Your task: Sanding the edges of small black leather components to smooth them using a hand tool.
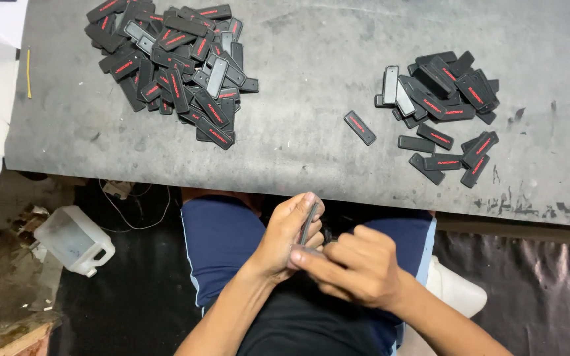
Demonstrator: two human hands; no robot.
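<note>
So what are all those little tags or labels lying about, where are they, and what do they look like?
Large pile of tags: table's far left; flat black rectangles, red markings.
Smaller pile of tags: table's right; same kind, some grey backs up.
Single tag: alone between the piles.
Held tag: edge-on in left hand, right hand touching.

Bare grey table between the big pile and smaller pile, perhaps but for one stray tag.

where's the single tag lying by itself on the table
In the head view, the lone black tag lies flat on the grey table, just left of the smaller right-hand pile and apart from it.
</note>
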